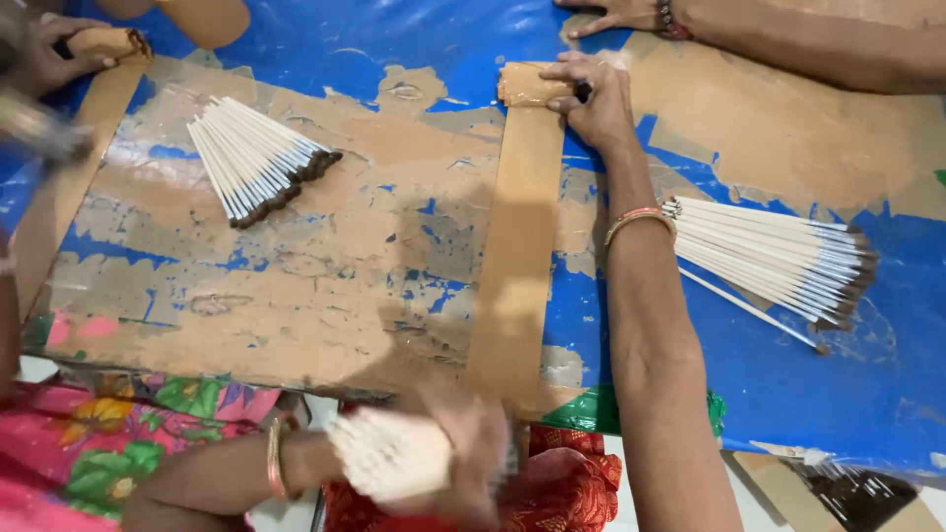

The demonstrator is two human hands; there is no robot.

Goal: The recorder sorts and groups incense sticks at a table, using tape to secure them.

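Note:
My right hand (594, 103) reaches far forward and presses on a tan lump of paste (527, 84) at the top end of a long brown strip (517, 246) smeared down the blue table (877, 394). My left hand (473, 448), blurred near the table's front edge, grips a bundle of thin white sticks (389, 455) end-on. A fan of white sticks with dark coated tips (778, 258) lies just right of my right forearm.
A second pile of coated sticks (258, 158) lies at the left on the paste-stained board (296, 296). Another person's hand (44, 54) holds a tan lump at the top left. A third person's arm (788, 34) rests at the top right.

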